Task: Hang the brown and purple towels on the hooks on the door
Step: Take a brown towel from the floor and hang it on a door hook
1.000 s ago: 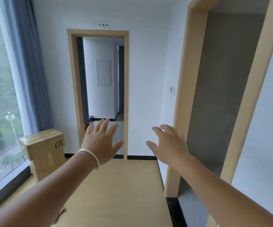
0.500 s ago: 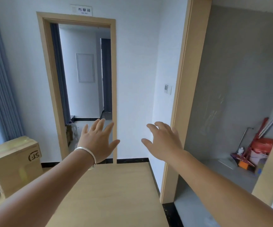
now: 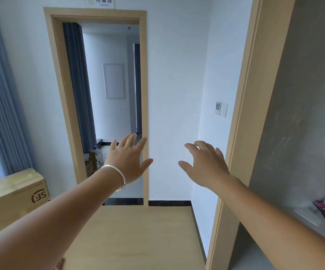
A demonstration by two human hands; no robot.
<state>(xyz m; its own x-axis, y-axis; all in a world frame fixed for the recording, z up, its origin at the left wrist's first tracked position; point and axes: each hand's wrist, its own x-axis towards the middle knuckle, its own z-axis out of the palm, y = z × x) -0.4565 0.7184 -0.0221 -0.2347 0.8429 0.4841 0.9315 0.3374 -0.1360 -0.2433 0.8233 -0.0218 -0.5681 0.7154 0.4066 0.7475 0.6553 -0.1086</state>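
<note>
Two empty hands: left hand [image 3: 127, 159]; right hand [image 3: 206, 164]

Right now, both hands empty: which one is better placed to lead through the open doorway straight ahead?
Left, tentatively. The left hand already overlaps the doorway; the right hand is out by the right door frame. No towels or hooks visible.
</note>
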